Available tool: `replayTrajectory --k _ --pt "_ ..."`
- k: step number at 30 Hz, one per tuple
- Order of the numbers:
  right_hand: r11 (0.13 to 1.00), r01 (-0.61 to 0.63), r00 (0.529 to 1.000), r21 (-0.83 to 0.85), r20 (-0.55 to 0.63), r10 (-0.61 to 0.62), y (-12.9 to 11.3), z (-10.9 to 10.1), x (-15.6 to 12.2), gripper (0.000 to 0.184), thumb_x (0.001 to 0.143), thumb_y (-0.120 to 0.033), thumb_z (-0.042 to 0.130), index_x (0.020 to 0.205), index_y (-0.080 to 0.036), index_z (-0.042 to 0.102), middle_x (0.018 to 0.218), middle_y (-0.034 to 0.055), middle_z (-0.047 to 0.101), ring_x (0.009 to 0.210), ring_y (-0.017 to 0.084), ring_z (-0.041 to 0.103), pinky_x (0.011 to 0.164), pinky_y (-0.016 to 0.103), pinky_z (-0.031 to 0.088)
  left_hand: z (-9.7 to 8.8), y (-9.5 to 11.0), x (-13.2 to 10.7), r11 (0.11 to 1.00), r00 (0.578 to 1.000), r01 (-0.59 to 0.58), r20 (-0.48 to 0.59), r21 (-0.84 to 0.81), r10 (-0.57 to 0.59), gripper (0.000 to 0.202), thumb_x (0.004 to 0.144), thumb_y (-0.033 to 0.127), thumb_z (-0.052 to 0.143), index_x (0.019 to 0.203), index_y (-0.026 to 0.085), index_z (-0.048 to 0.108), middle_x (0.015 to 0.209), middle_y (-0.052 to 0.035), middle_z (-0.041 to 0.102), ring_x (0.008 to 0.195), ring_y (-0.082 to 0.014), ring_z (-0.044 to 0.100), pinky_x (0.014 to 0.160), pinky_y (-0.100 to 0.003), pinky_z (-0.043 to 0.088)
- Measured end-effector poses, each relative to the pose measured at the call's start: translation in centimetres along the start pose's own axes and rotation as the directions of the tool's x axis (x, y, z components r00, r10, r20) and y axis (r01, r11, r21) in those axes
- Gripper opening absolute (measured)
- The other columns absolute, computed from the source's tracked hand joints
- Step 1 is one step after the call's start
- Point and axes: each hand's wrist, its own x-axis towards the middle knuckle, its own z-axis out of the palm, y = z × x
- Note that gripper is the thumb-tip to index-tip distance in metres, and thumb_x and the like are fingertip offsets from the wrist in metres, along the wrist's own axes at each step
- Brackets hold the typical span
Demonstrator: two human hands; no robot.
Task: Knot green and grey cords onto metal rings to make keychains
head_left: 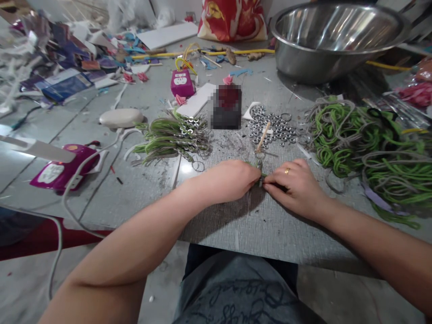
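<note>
My left hand [229, 180] and my right hand [297, 185] meet at the middle of the grey table [236, 225], both pinched on a green cord [261, 173] with a small metal ring on it. The fingertips touch around the cord; most of it is hidden under them. A ring sits on a finger of my right hand. Just beyond the hands lies a heap of metal nuts and rings [273, 125] with a wooden stick [263, 136] on top.
A bundle of finished green cords with rings [172, 137] lies to the left. A big tangle of green and grey cords [371, 139] fills the right. A steel bowl [337, 36] stands at back right. A purple glue gun [64, 168] with cable lies left.
</note>
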Motion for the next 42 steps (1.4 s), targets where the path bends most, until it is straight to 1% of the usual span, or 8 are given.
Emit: replayTrajectory --k 4,12,15,19,23,27,34,42 --pt "1.0 0.005 1.0 -0.003 -0.012 -0.005 0.0 0.1 0.0 0.017 0.085 -0.023 0.051 0.077 -0.019 0.065 0.064 0.0006 0.064 0.068 0.017 0.055 0.07 0.034 0.029 0.2 -0.1 0.1 0.999 1.0 -0.007 -0.006 -0.037 0.007 0.022 0.087 0.019 0.04 0.081 0.017 0.062 0.075 -0.0015 0.064 0.068 -0.0137 0.059 0.059 -0.023 0.04" --pt "1.0 -0.006 1.0 0.016 -0.002 0.006 0.2 0.2 0.1 0.016 0.085 -0.024 0.053 0.076 -0.02 0.066 0.061 0.0005 0.062 0.067 0.017 0.054 0.071 0.034 0.029 0.7 -0.2 0.5 0.987 0.997 0.008 -0.08 -0.162 -0.021 0.021 0.085 0.015 0.042 0.08 0.016 0.062 0.079 -0.0016 0.062 0.075 -0.0126 0.058 0.069 -0.024 0.044" --pt "0.999 -0.017 1.0 0.035 -0.002 0.017 0.2 0.3 0.3 0.017 0.084 -0.024 0.052 0.073 -0.02 0.065 0.059 0.0004 0.061 0.065 0.017 0.053 0.069 0.033 0.03 1.0 -0.2 0.6 0.979 0.992 0.027 -0.112 -0.204 -0.051 0.02 0.083 0.014 0.044 0.079 0.016 0.063 0.077 -0.001 0.061 0.072 -0.0112 0.057 0.068 -0.023 0.044" --pt "0.992 -0.077 0.997 0.097 0.001 0.077 0.1 0.6 0.7 0.015 0.079 -0.021 0.053 0.065 -0.02 0.061 0.058 -0.0007 0.06 0.064 0.015 0.052 0.069 0.031 0.031 1.3 -0.3 0.8 0.976 0.987 0.041 -0.141 -0.213 -0.073 0.019 0.081 0.014 0.046 0.075 0.016 0.064 0.075 -0.0005 0.057 0.066 -0.0099 0.055 0.063 -0.022 0.042" --pt "0.986 -0.109 0.994 0.123 0.01 0.109 0.0 0.8 0.9 0.014 0.074 -0.017 0.052 0.061 -0.02 0.057 0.056 -0.0018 0.058 0.063 0.015 0.051 0.068 0.031 0.031 1.2 -0.5 0.7 0.971 0.989 0.025 -0.136 -0.236 -0.059 0.016 0.078 0.012 0.047 0.076 0.016 0.063 0.078 -0.0009 0.054 0.069 -0.011 0.054 0.065 -0.024 0.042" --pt "0.985 -0.111 0.994 0.135 -0.002 0.112 0.0 0.8 0.9 0.013 0.073 -0.016 0.051 0.061 -0.02 0.055 0.057 -0.0014 0.058 0.063 0.015 0.051 0.067 0.031 0.031 0.9 -0.6 0.3 0.963 0.99 -0.024 -0.139 -0.269 -0.014 0.014 0.075 0.017 0.053 0.086 0.016 0.06 0.084 -0.0015 0.054 0.072 -0.0123 0.054 0.066 -0.025 0.043" --pt "0.986 -0.087 0.996 0.142 -0.012 0.09 0.0 0.7 0.8 0.012 0.073 -0.016 0.051 0.063 -0.019 0.054 0.058 -0.0015 0.057 0.064 0.015 0.05 0.067 0.031 0.031 1.1 0.0 0.4 0.977 0.99 0.066 -0.105 -0.205 -0.089 0.011 0.078 0.019 0.053 0.087 0.018 0.06 0.086 -0.0016 0.053 0.074 -0.0143 0.056 0.065 -0.026 0.044" --pt "0.973 -0.099 0.995 0.208 0.015 0.098 0.1 0.0 0.5 0.012 0.076 -0.016 0.05 0.065 -0.019 0.051 0.061 -0.0016 0.056 0.063 0.013 0.049 0.069 0.031 0.033 0.8 0.1 0.4 0.976 0.991 0.076 -0.093 -0.204 -0.096 0.011 0.077 0.019 0.053 0.086 0.017 0.059 0.084 -0.0012 0.054 0.072 -0.0133 0.055 0.064 -0.026 0.043"
